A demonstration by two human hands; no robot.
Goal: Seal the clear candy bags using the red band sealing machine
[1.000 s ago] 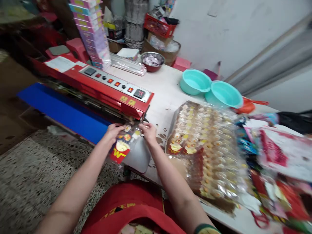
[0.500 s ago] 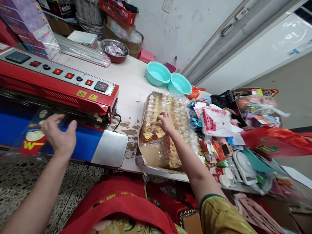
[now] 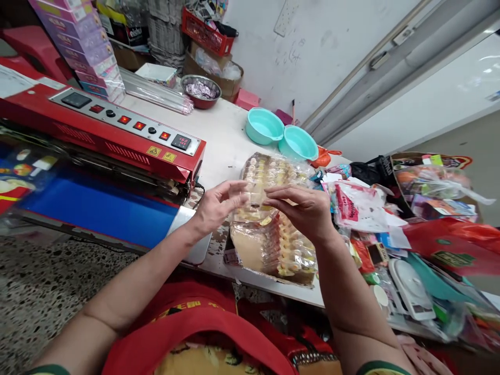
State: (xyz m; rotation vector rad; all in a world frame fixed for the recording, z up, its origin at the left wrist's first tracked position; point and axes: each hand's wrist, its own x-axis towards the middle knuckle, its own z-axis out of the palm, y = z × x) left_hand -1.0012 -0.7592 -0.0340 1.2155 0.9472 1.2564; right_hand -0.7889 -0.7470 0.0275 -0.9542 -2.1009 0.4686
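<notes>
My left hand (image 3: 219,205) and my right hand (image 3: 302,208) face each other above an open cardboard box (image 3: 250,250). Thumb and fingers of each are closed on the edges of a clear plastic packet (image 3: 257,197) stretched between them; its contents are hard to make out. Rows of similar clear packets (image 3: 292,245) with pale and yellow pieces stand packed in the box below. On the blue conveyor belt (image 3: 109,208) of a red sealing machine (image 3: 128,140), a packet with a red and yellow print (image 3: 11,195) lies at the far left, partly out of frame.
Two turquoise basins (image 3: 263,127) stand behind the box. A steel bowl of small sachets (image 3: 201,91) sits farther back. To the right are piled bags (image 3: 357,203), a white scale (image 3: 412,289) and a red bag (image 3: 453,245). A metal plate (image 3: 199,250) ends the belt.
My left hand has left the belt and come right, over the box. My right hand has risen from the rows, and a clear packet is now between both. The printed packet has shifted left.
</notes>
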